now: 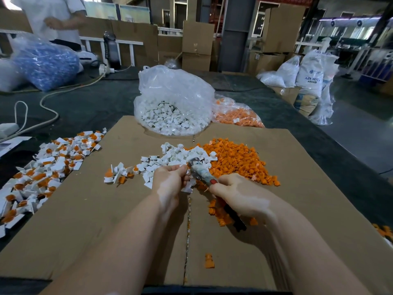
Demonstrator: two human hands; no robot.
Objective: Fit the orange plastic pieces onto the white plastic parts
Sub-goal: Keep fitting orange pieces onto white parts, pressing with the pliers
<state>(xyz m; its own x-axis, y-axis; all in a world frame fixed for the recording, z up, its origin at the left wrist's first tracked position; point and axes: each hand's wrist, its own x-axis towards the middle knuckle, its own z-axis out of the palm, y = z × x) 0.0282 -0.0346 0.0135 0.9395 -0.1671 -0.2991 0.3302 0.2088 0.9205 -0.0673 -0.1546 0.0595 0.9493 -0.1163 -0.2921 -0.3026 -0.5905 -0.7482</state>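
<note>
white plastic parts (180, 156) lie in a loose heap mid-cardboard, touching the orange plastic pieces (236, 160) heaped just to their right. both look like small moulded bits: light, stiff, smooth, probably slippery, likely to skid or scatter if pushed. best taken one at a time by a fingertip pinch on the flat tab of a white part, orange piece pressed into its round socket; judging from the finished ones, a snap fit needing little force.

left hand (170, 179) is curled at the near edge of the white heap, pinching a white part between fingertips. right hand (240, 196) grips a tool (202, 172) with a taped or worn handle, its metal tip meeting the part in the left hand; exact tool type not clear. hands close together, nearly touching.

finished pile (44, 167) of white parts with orange fitted spreads along the left edge of the cardboard sheet (95, 220). a stray orange piece (209, 261) lies alone near the seam. behind: clear bag of white parts (173, 103), bag of orange pieces (236, 113) just right of it.

writing: white sack (312, 69) far right reads "abs resin"; smaller print unreadable. a person in a white shirt (53, 15) stands far left behind a bag of blue parts (44, 62).
</note>
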